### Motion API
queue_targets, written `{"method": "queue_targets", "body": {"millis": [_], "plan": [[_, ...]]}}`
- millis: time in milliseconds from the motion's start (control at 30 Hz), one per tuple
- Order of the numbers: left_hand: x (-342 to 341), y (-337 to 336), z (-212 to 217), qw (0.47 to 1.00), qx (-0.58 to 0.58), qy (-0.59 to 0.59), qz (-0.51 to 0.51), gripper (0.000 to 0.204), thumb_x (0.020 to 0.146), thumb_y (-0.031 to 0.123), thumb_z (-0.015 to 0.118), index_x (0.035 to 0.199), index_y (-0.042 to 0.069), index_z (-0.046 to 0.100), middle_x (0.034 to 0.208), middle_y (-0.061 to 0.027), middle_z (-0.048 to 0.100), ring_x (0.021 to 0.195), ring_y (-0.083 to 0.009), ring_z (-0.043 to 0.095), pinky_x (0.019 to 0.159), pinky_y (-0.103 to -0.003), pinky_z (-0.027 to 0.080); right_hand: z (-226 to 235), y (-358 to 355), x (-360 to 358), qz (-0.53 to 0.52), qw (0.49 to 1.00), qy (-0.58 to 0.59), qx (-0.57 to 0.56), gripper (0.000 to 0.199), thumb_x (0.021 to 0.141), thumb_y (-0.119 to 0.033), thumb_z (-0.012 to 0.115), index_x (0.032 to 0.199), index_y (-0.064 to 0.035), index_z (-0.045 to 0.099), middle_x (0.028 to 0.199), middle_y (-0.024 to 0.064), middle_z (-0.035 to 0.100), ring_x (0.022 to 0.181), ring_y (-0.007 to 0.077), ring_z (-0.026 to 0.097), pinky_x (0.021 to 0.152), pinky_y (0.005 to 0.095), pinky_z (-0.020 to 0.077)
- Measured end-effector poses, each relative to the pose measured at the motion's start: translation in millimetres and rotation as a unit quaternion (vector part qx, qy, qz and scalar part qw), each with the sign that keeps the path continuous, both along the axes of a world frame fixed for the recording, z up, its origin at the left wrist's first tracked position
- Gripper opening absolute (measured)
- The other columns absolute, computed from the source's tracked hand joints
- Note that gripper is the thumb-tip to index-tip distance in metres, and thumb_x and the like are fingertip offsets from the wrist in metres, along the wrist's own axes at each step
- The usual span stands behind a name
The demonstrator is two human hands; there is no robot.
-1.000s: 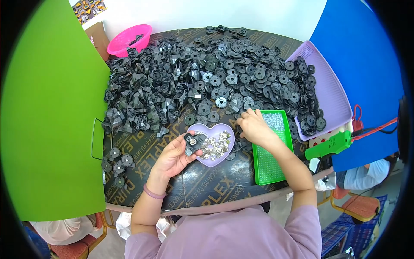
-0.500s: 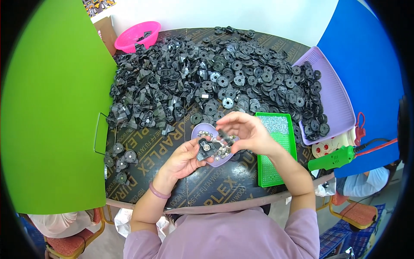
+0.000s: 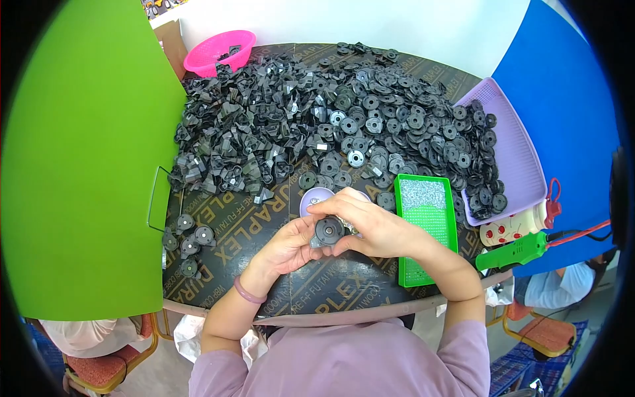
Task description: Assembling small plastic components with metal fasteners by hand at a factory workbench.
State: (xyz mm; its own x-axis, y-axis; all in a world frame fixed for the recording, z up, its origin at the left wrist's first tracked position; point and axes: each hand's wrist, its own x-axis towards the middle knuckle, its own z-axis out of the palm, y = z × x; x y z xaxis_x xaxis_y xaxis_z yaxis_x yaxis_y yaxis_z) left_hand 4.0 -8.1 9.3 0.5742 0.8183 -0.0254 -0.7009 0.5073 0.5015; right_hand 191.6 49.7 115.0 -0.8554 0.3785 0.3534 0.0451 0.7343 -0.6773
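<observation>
1. Head view: the left hand (image 3: 288,246) has its thumb and fingers closed on the left side of a black bracket (image 3: 317,244); the right hand (image 3: 374,227) curls thumb and fingers around a black disc (image 3: 329,229) lying over that bracket, both parts held above the table (image 3: 248,221).
2. The disc could sit crooked, because its face covers most of the bracket and hides any mismatch; whether the two are flush, I cannot tell.
3. Uneven fingertip pressure could make the disc slip off, perhaps into the lilac dish (image 3: 312,194) just beyond.
4. A dipping right hand, which hides much of that dish, could knock it.
5. A lowered right forearm could nudge the green tray (image 3: 399,231), scattering the silvery grains (image 3: 423,193) at its far end.
</observation>
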Motion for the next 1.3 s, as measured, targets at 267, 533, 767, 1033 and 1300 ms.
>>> {"method": "queue_targets", "body": {"millis": [267, 533, 767, 1033, 1300], "plan": [[2.0, -2.6, 12.8, 0.999, -0.023, 0.005, 0.039, 0.048, 0.088, 0.027, 0.058, 0.126, 0.002, 0.042, 0.102, -0.0094, 0.061, 0.081, -0.0188, 0.065, 0.063, -0.025, 0.055, -7.4, -11.7, 2.1, -0.028, 0.997, -0.056, 0.038, 0.073, 0.060, -0.005, 0.076, 0.126, -0.0041, 0.044, 0.115, 0.0132, 0.054, 0.107, 0.0318, 0.050, 0.092, 0.0398, 0.0401], [-76.9, 3.9, 55.2, 0.591, 0.180, 0.736, 0.276, 0.029, 0.076, 0.009, 0.068, 0.102, -0.001, 0.060, 0.086, -0.0132, 0.068, 0.077, -0.0197, 0.066, 0.069, -0.030, 0.050, -3.7, -6.3, 36.7, -0.163, 0.986, 0.004, 0.033, 0.072, 0.064, -0.008, 0.078, 0.127, -0.0035, 0.043, 0.115, 0.0129, 0.053, 0.103, 0.0255, 0.053, 0.084, 0.0341, 0.0453], [-182.9, 1.8, 29.2, 0.414, 0.114, 0.879, 0.207, 0.030, 0.066, 0.013, 0.076, 0.092, 0.001, 0.066, 0.087, -0.0174, 0.067, 0.080, -0.0290, 0.066, 0.072, -0.035, 0.050, -17.6, 0.1, 39.2, -0.201, 0.978, -0.045, 0.030, 0.057, 0.070, -0.009, 0.073, 0.121, -0.0038, 0.048, 0.110, 0.0124, 0.053, 0.099, 0.0265, 0.053, 0.082, 0.0349, 0.0446], [-167.6, 6.0, 30.6, 0.218, 0.073, 0.945, 0.231, 0.038, 0.060, 0.018, 0.080, 0.090, 0.007, 0.060, 0.086, -0.0116, 0.065, 0.087, -0.0304, 0.060, 0.075, -0.040, 0.045, -53.6, 27.3, 57.1, -0.300, 0.913, -0.196, 0.194, 0.042, 0.071, -0.009, 0.069, 0.110, -0.0040, 0.056, 0.112, 0.0134, 0.051, 0.108, 0.0308, 0.047, 0.093, 0.0402, 0.0358], [-134.4, 44.2, -2.9, 0.212, 0.170, 0.930, 0.248, 0.040, 0.065, 0.008, 0.074, 0.100, 0.004, 0.054, 0.099, -0.0182, 0.053, 0.087, -0.0366, 0.057, 0.074, -0.043, 0.048, -52.3, 27.9, 52.7, -0.332, 0.897, -0.227, 0.183, 0.046, 0.071, -0.011, 0.070, 0.113, -0.0037, 0.054, 0.114, 0.0163, 0.050, 0.109, 0.0327, 0.046, 0.093, 0.0408, 0.0362]]}}
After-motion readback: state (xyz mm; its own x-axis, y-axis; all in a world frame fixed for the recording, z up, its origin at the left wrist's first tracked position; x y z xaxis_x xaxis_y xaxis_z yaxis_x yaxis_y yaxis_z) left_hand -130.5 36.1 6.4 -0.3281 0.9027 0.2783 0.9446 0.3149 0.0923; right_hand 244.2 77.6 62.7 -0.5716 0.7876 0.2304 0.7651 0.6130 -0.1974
